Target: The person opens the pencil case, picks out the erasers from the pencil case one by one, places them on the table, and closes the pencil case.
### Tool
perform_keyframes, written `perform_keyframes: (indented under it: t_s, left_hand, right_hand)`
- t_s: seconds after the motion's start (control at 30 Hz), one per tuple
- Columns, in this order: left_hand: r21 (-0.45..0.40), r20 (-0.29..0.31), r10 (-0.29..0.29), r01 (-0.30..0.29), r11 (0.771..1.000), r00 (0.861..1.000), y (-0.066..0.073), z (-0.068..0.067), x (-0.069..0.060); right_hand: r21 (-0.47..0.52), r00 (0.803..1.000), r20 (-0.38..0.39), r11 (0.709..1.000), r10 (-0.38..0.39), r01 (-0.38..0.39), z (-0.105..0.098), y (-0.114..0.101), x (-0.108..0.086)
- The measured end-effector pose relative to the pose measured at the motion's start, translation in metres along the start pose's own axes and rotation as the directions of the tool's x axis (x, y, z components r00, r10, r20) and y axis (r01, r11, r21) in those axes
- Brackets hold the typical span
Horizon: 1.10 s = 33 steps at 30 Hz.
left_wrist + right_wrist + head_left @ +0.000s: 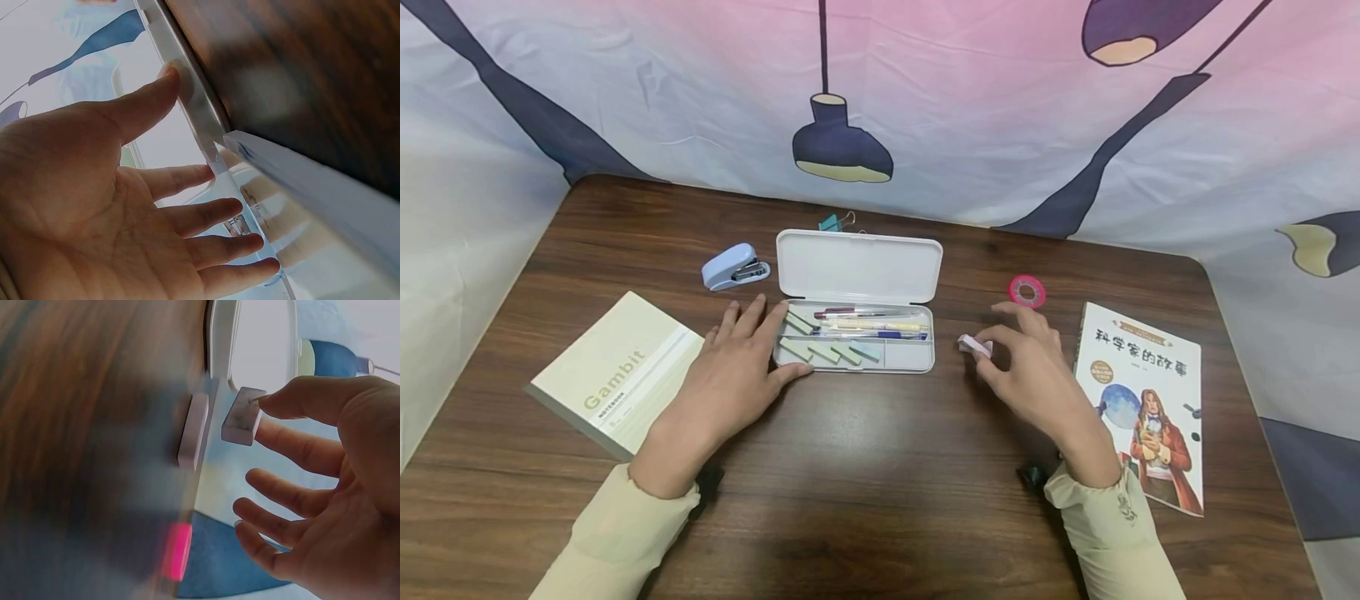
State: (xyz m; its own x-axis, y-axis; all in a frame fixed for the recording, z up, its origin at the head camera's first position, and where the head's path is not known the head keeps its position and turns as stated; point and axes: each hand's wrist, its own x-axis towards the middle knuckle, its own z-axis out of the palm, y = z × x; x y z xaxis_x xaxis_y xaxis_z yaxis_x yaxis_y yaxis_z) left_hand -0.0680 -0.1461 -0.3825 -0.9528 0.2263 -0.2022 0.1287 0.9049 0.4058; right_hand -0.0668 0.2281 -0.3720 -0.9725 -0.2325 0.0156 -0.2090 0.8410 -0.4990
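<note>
An open white pencil case (pixel 910 358) stands mid-table, its lid raised at the back. Pens (pixel 868 325) lie in its rear compartment, and several pale green and blue blocks (pixel 825 352) lie mostly in the front one. My left hand (pixel 726 379) rests at the case's left end with fingers extended; the thumb touches the front edge. To the right of the case, my right hand (pixel 1041 367) pinches a small pale purple eraser-like block (pixel 242 417) between thumb and index finger. A second similar block (pixel 194 431) lies on the table close by.
A cream notebook (pixel 617 367) lies left, partly under my left forearm. Behind it sits a blue stapler (pixel 733 267). A teal binder clip (pixel 831 223) is behind the lid. Rightward are a pink tape roll (pixel 1027 292) and an illustrated book (pixel 1142 400).
</note>
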Motion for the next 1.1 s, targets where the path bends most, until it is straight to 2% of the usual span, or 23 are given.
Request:
perform_keyframes:
  t_s: [0.2, 0.37, 0.47, 0.7, 0.77, 0.83, 1.1]
  left_hand:
    - [-0.009, -0.04, 0.02, -0.02, 1.0, 0.999, -0.011, 0.012, 0.004]
    - [-0.014, -0.026, 0.007, -0.007, 1.0, 1.0, -0.007, 0.007, 0.002]
    - [-0.01, -0.015, 0.002, -0.003, 1.0, 1.0, -0.004, 0.004, 0.001]
    - [-0.017, -0.053, 0.026, -0.026, 1.0, 0.998, -0.015, 0.015, 0.005]
    - [-0.018, -0.041, 0.021, -0.022, 1.0, 0.999, -0.012, 0.01, 0.003]
    - [-0.015, -0.053, 0.024, -0.024, 1.0, 0.998, -0.017, 0.015, 0.005]
    - [-0.011, -0.018, 0.003, -0.003, 1.0, 1.0, 0.0, -0.001, -0.002]
  right_hand:
    - [-0.016, 0.999, -0.032, 1.0, 0.022, -0.022, -0.013, 0.012, -0.003]
    - [-0.048, 0.998, -0.043, 0.998, 0.049, -0.051, -0.021, 0.021, -0.005]
    - [-0.078, 0.998, -0.029, 0.995, 0.064, -0.066, -0.022, 0.026, -0.006]
    - [-0.126, 0.994, 0.015, 0.986, 0.111, -0.108, -0.019, 0.032, -0.004]
    - [-0.13, 0.994, 0.019, 0.986, 0.11, -0.107, -0.018, 0.034, -0.004]
    - [-0.132, 0.994, 0.023, 0.986, 0.107, -0.103, -0.018, 0.035, -0.004]
    - [-0.139, 0.993, 0.032, 0.984, 0.114, -0.108, -0.017, 0.037, -0.004]
